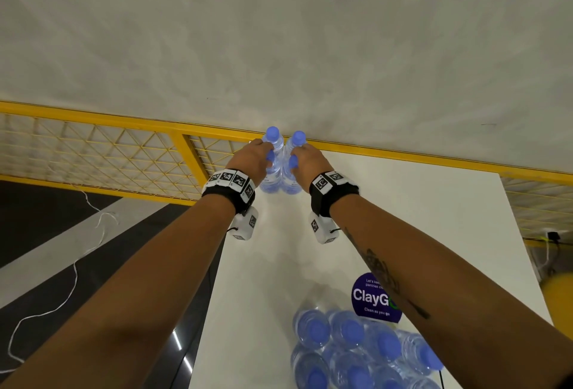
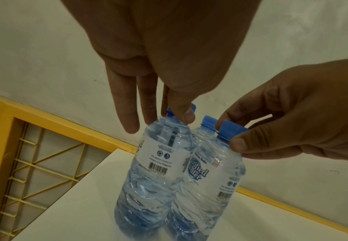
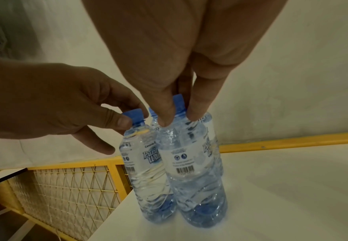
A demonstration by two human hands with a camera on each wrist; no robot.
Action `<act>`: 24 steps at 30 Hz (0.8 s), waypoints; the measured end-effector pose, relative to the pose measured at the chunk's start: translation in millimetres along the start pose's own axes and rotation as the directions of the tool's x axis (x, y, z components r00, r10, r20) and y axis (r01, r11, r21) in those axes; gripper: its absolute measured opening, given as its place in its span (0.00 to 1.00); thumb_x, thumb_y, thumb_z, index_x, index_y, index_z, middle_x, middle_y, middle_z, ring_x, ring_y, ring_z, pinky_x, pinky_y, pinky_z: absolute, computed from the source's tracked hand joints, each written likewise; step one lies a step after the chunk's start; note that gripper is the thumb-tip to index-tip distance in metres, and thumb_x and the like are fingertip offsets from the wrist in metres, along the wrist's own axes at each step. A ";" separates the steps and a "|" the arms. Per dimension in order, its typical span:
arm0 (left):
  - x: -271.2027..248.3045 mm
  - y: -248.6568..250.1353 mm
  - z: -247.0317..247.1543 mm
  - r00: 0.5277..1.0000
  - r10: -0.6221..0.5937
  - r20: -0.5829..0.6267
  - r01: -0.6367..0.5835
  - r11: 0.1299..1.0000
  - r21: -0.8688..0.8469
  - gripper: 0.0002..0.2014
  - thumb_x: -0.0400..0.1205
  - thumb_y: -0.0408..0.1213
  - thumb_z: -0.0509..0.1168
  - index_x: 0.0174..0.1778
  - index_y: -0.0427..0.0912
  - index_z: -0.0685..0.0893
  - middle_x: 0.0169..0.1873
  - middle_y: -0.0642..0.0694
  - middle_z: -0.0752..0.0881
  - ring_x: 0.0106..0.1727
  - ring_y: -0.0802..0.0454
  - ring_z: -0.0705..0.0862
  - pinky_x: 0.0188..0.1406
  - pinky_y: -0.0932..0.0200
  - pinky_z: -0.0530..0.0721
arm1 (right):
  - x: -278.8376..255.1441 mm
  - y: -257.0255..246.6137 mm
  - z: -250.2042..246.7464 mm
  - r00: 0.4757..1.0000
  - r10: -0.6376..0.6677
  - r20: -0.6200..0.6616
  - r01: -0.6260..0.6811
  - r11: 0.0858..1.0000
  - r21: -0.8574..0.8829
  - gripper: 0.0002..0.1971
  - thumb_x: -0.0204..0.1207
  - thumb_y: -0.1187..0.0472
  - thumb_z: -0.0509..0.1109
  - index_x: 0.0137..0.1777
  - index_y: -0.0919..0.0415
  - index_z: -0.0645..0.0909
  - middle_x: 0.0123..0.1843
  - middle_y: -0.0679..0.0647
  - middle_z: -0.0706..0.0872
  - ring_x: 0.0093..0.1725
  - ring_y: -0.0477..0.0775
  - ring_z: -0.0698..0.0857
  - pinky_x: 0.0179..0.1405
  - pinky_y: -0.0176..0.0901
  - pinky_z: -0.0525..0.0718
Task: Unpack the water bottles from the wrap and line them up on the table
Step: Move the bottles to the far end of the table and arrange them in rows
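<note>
Both hands, left hand [image 1: 252, 157] and right hand [image 1: 307, 161], pinch bottle caps [image 2: 232, 131]; careless release may topple close-standing bottles [image 1: 280, 168].

A round purple sticker [image 1: 373, 295] on the tabletop [image 1: 434, 218] reads "ClayG", its last letter hidden by the forearm, with "Clean as you go" below and a partly hidden line starting "Let's keep" above. The bottle labels [image 3: 148, 156] show blue script, partly readable as "Puri" over "Wa"; another label [image 2: 198, 172] shows "ified". Barcodes [image 3: 186, 170] and fine print are too small to read.
</note>
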State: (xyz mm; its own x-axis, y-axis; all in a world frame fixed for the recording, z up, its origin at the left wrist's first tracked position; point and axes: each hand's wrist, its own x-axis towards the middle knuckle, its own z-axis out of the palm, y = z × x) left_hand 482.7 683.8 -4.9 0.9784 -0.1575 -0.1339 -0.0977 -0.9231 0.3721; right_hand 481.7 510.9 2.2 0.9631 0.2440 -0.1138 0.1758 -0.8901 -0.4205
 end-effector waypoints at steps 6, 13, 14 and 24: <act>1.0 0.4 -0.8 1.000 -0.004 0.024 0.004 1.000 0.012 0.20 0.84 0.32 0.66 0.73 0.43 0.77 0.64 0.41 0.79 0.62 0.37 0.82 0.55 0.46 0.82 | 0.8 -0.7 3.4 1.000 0.017 0.002 -0.017 1.000 0.019 0.08 0.78 0.65 0.67 0.56 0.66 0.81 0.61 0.62 0.81 0.56 0.64 0.83 0.53 0.50 0.80; -31.8 6.5 -4.8 0.996 -0.027 -0.090 0.031 0.999 0.044 0.31 0.84 0.44 0.69 0.83 0.53 0.66 0.72 0.44 0.75 0.68 0.38 0.77 0.60 0.36 0.85 | -36.6 5.9 -10.5 0.998 0.059 0.010 -0.060 0.995 0.083 0.33 0.74 0.63 0.73 0.79 0.58 0.66 0.70 0.61 0.74 0.65 0.66 0.79 0.63 0.58 0.81; -41.3 11.3 -6.4 0.992 -0.016 -0.126 0.021 0.999 0.038 0.30 0.84 0.44 0.68 0.82 0.51 0.68 0.72 0.44 0.75 0.69 0.38 0.75 0.60 0.36 0.85 | -48.3 5.6 -15.7 0.999 0.037 0.001 -0.037 0.995 0.092 0.32 0.74 0.62 0.73 0.77 0.59 0.68 0.70 0.61 0.74 0.65 0.66 0.79 0.64 0.58 0.80; -192.4 77.7 28.2 0.952 0.297 -0.072 -0.305 0.930 -0.205 0.17 0.83 0.52 0.67 0.66 0.52 0.81 0.55 0.52 0.84 0.53 0.51 0.87 0.49 0.46 0.88 | -222.6 -9.9 -41.6 0.964 -0.171 0.204 0.142 0.979 0.149 0.20 0.74 0.56 0.76 0.64 0.59 0.80 0.57 0.56 0.83 0.52 0.51 0.82 0.53 0.41 0.77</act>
State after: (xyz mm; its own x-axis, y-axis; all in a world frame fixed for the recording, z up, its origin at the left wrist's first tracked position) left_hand 281.7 632.4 23.8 0.9159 -0.3986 0.0486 -0.3520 -0.7387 0.5748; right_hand 274.0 449.4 69.1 0.8568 0.4656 -0.2215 0.2784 -0.7793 -0.5614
